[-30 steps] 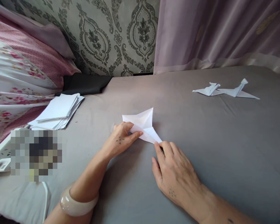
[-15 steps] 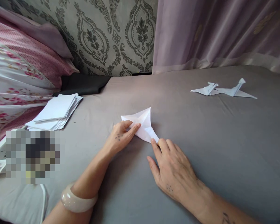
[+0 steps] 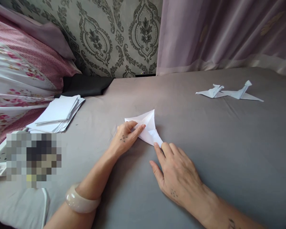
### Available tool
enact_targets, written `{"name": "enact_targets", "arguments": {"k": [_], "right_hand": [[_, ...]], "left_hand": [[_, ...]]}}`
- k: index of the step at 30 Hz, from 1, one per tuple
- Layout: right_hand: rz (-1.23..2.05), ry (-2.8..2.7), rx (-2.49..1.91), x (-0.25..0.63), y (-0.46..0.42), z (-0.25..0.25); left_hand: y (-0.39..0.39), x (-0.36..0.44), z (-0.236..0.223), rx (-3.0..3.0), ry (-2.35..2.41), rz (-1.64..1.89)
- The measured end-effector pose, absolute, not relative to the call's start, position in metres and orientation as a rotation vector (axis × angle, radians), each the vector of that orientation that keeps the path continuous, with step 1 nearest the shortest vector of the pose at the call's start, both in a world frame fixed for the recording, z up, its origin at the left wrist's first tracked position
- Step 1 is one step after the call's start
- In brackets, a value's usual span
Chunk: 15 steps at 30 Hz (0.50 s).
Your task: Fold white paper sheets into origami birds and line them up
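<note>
A partly folded sheet of white paper (image 3: 148, 122) lies on the grey cloth in front of me, creased and with one corner standing up at the back. My left hand (image 3: 126, 136) grips its left side, thumb on top of the paper and the other fingers partly hidden. At the paper's near right end, my right hand (image 3: 175, 170) presses a narrow flap with its index fingertip. The right thumb is spread away from the paper, and the remaining fingers are bent against the cloth.
Two folded white paper figures (image 3: 238, 93) stand at the back right. A stack of white paper (image 3: 57, 111) sits at the left, near a folded black cloth (image 3: 85, 85). A white cable (image 3: 45, 203) and a blurred-out object (image 3: 40, 160) are at the near left.
My left hand has shifted very slightly to the right along the paper. The narrow flap near my right index finger lies a little flatter. My right hand has hardly moved.
</note>
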State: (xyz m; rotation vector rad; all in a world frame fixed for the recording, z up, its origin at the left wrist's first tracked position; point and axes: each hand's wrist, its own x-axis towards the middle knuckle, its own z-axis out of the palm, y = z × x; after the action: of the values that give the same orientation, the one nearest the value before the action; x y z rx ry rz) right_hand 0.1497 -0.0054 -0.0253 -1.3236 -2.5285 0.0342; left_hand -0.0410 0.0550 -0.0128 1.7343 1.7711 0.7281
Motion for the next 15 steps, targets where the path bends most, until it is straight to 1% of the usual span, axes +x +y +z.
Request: {"name": "enact_targets", "arguments": {"k": [15], "right_hand": [[0.044, -2.547, -1.306, 0.1518, -0.0019, -0.0229]], "left_hand": [[0.0516, -0.0450, -0.0123, 1.743, 1.777, 0.709]]}}
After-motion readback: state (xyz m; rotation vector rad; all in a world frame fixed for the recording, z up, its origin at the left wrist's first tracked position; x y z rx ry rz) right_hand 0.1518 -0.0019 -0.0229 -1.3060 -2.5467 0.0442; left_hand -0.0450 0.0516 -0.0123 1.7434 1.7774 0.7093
